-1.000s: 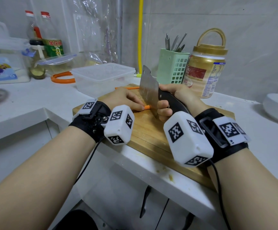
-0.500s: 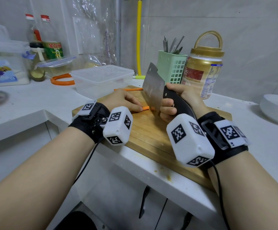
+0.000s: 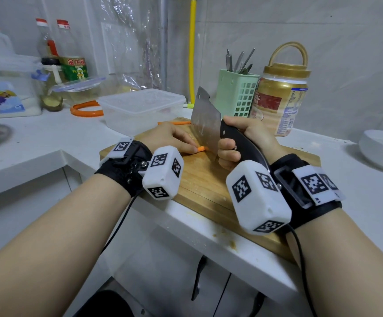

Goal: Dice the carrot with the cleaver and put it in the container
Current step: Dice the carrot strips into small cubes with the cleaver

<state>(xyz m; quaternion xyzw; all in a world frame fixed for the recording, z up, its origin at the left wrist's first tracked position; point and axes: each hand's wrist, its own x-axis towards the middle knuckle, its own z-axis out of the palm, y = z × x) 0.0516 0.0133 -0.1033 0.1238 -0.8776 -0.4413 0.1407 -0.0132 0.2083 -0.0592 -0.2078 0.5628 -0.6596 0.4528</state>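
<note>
Green utensil basket (image 3: 236, 94) beside gold-lidded jar (image 3: 279, 99) — touching.

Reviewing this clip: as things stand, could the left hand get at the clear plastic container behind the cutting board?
Probably yes. The container stands just beyond the left hand, with only bare board between them. But that hand is holding down the carrot beside the cleaver, so it would have to let go first.
</note>
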